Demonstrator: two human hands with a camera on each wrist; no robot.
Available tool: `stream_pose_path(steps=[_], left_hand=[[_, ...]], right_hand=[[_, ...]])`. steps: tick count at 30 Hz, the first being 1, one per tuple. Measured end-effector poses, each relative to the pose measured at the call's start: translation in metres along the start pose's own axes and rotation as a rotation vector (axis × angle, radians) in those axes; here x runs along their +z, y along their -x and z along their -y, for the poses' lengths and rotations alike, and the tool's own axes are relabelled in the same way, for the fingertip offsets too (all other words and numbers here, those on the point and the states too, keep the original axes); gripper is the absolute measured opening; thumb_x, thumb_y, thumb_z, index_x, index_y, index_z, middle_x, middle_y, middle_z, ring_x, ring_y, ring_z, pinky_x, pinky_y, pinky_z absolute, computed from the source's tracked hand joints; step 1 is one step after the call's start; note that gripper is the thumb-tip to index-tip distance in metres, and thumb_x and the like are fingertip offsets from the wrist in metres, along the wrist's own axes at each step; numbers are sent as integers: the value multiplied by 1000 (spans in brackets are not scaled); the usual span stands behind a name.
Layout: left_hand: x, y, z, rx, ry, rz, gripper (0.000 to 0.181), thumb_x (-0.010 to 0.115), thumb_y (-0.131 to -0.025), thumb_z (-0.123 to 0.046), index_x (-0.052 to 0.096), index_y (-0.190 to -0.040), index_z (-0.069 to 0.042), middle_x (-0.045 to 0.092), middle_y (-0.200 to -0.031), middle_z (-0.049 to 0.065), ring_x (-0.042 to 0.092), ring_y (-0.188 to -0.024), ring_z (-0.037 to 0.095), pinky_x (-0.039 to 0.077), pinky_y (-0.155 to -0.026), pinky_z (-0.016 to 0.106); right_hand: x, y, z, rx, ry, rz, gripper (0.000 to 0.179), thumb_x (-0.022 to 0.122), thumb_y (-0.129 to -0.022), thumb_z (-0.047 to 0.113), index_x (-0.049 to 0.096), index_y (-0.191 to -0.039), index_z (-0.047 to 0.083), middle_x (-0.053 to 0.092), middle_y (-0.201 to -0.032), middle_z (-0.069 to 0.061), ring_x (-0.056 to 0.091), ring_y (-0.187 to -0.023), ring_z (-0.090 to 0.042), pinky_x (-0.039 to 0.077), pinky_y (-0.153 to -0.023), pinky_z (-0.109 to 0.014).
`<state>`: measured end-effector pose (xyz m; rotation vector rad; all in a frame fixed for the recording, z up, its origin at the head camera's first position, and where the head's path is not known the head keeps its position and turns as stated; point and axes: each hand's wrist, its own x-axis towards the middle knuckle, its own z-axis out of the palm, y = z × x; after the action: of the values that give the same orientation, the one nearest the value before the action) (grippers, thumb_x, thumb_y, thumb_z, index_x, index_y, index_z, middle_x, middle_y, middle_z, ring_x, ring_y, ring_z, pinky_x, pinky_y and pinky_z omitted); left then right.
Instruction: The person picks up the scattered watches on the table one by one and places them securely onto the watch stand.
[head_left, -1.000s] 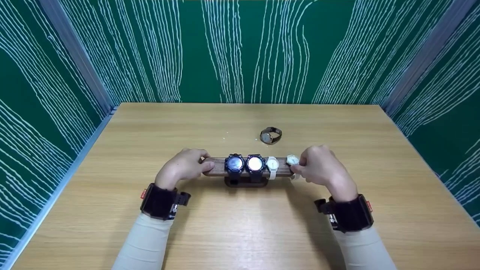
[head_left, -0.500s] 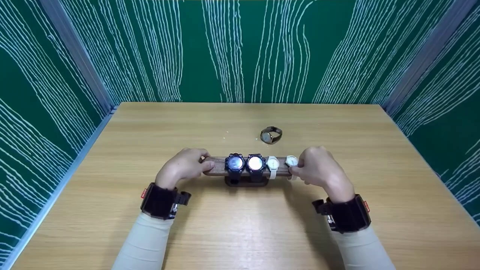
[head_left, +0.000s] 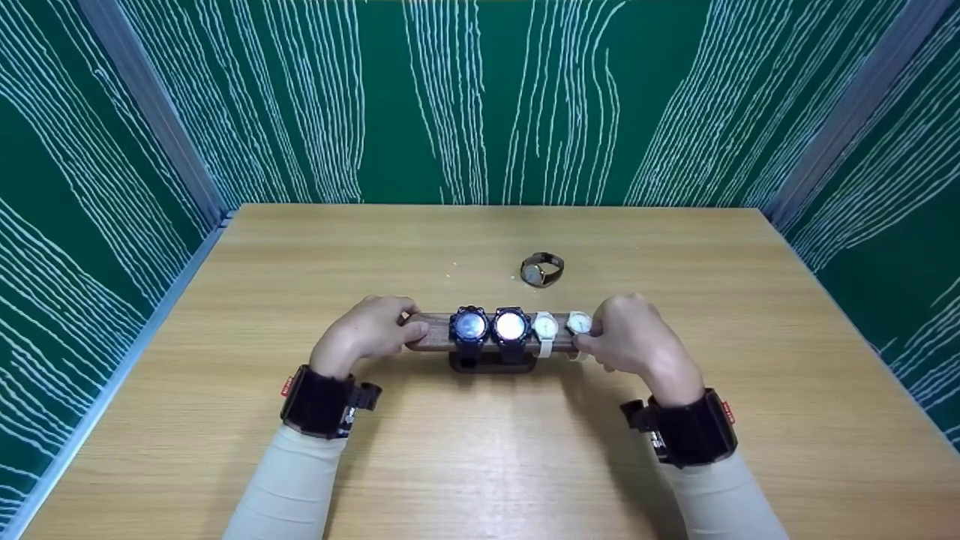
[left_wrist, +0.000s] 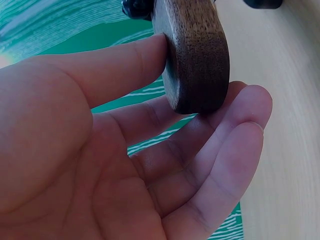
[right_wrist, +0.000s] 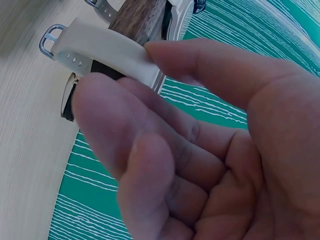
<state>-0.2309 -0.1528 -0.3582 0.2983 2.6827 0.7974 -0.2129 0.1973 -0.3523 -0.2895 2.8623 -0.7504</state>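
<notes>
A dark wooden watch stand runs across the middle of the table, its bar raised over a rounded base. My left hand grips the bar's left end; in the left wrist view the thumb presses one face of the wood, with fingers curled behind and below. On the bar sit two black watches with bright dials, then a white watch. At the right end, my right hand pinches another white wristwatch. Its pale strap loops round the bar in the right wrist view.
Behind the stand lies a brown wristwatch with its strap closed in a loop. Small white specks dot the wooden table nearby. Green walls with white wavy lines rise at the back and both sides.
My right hand has slid a little to the left with the white wristwatch, bringing it further along the bar. My left hand and the stand have stayed put.
</notes>
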Motion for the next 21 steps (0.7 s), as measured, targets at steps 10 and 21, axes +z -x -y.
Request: stream_pose_path(steps=[10, 21], left_hand=[[0, 1, -1, -9, 24, 3, 32, 64, -108, -28, 67, -133, -8, 71, -102, 8, 69, -83, 19, 53, -75, 36], [0, 0, -1, -12, 18, 6, 34, 63, -108, -28, 66, -136, -9, 71, -102, 6, 69, -86, 19, 54, -87, 43]], right_hand=[[2, 0, 3, -43, 31, -18, 36, 76, -95, 16, 69, -61, 12, 65, -53, 1, 64, -47, -16, 49, -52, -28], [7, 2, 6, -71, 25, -33, 37, 76, -95, 12, 67, -59, 12, 66, -54, -1, 62, -45, -13, 50, -52, -29]])
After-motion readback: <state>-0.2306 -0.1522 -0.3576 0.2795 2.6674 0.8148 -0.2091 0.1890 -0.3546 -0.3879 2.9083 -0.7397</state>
